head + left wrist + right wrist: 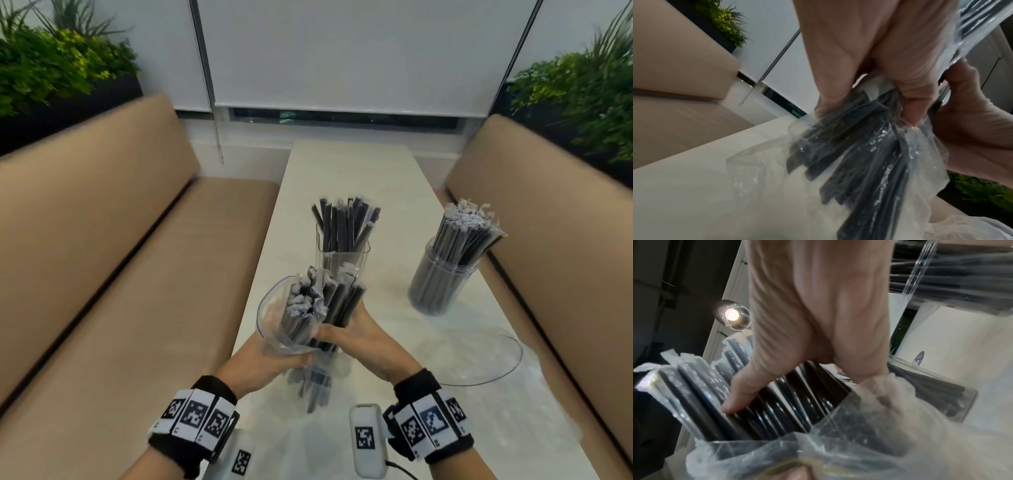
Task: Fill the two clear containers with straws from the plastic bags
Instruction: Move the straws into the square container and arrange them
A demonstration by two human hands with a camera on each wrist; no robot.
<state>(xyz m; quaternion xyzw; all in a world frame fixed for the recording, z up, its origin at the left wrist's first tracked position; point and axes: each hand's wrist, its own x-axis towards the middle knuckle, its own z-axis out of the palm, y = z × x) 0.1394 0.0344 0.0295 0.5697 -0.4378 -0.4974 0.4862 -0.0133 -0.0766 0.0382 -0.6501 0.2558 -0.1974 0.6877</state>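
Observation:
A clear zip bag (274, 318) of wrapped black straws (329, 301) is held upright above the table's near end. My left hand (274, 363) grips the bag around its middle, with the fingers (906, 84) squeezing plastic and straws together. My right hand (356, 339) is curled round the bundle of straws (777, 402) where it sticks out of the bag's mouth (859, 443). Behind the hands, a square clear container (359, 255) stands partly filled with black straws. To the right, a round clear container (438, 284) is packed with wrapped straws.
An empty clear bag (479, 356) lies flat on the white table (352, 171) by my right wrist. A white device (366, 442) lies at the near edge. Tan benches (120, 274) run along both sides, and plants stand behind them.

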